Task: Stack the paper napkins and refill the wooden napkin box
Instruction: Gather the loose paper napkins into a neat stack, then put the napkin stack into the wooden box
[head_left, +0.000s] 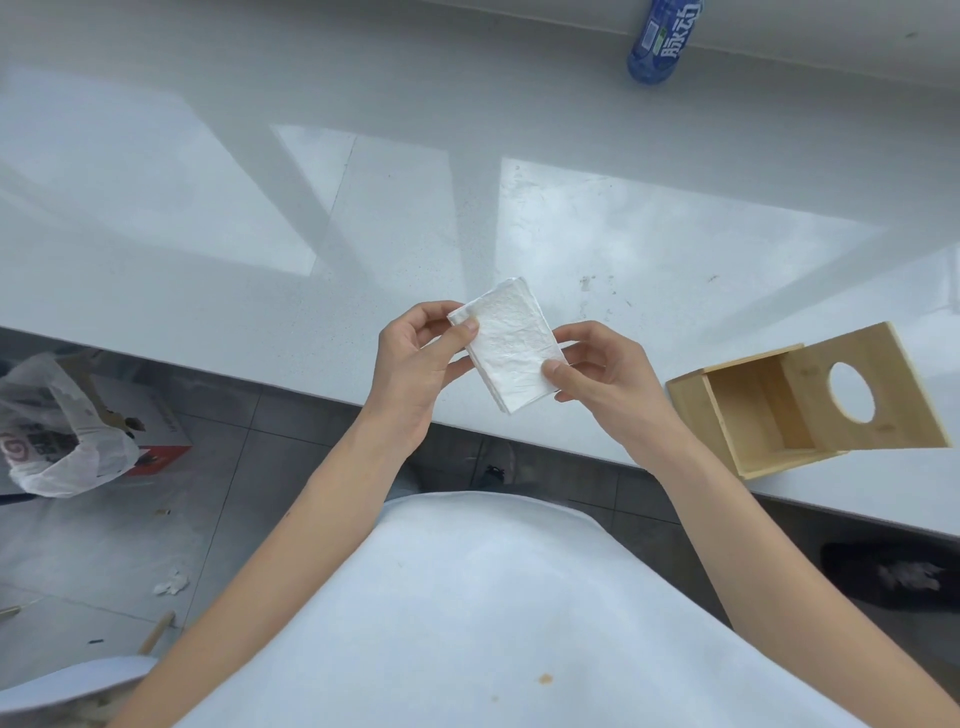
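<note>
The stack of paper napkins (511, 345) is held in the air just above the near edge of the table (649, 244), pinched at both ends. Its long axis runs on a diagonal, from upper left, away from the person, to lower right, toward them. The left hand (415, 371) takes the far upper-left corner, thumb pressed on top and fingers underneath; the right hand (597, 371) takes the near lower-right corner the same way, thumb on the top sheet. Both grips are closed on the stack, neither spread.

The wooden napkin box (802, 400) lies on the table to the right of the stack, well apart from it, tipped so that its open side faces left toward the hands and the face with the oval hole points up and right. It appears empty. The right hand is the nearer one, so I judge the stack should travel rightward and be turned to match the opening before it slides in.
</note>
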